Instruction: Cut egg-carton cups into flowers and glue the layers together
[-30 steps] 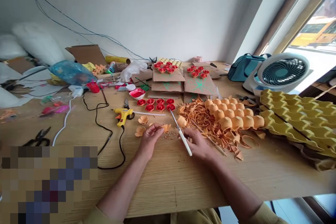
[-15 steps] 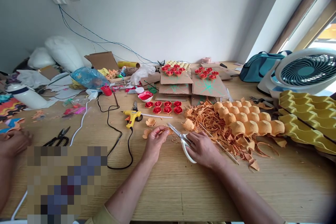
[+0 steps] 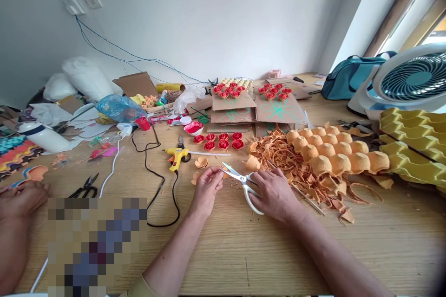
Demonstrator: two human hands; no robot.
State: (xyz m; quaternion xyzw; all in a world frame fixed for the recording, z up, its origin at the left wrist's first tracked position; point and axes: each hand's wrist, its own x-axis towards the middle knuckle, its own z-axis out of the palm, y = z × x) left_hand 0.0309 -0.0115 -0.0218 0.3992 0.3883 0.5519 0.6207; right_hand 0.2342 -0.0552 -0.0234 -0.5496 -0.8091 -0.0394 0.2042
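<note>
My left hand (image 3: 206,189) pinches a small orange egg-carton piece (image 3: 223,172) just above the wooden table (image 3: 265,250). My right hand (image 3: 273,195) grips white-handled scissors (image 3: 244,184) whose blades are parted and point left toward that piece. Two cut orange cups (image 3: 201,162) lie just beyond my left hand. A heap of orange trimmings (image 3: 278,155) and an orange egg tray (image 3: 331,153) sit right of my right hand.
A yellow glue gun (image 3: 176,155) with a black cord lies left of centre, red paper roses (image 3: 223,140) behind it. Cardboard sheets (image 3: 258,109), yellow trays (image 3: 414,148) and a fan (image 3: 407,79) stand right. Another person's hand (image 3: 19,197) and black scissors (image 3: 85,188) are at the left.
The scissors turned from held upright to lying flatter with the blades opened toward the piece in my left hand. The view shifted left, bringing another person's hand into sight.
</note>
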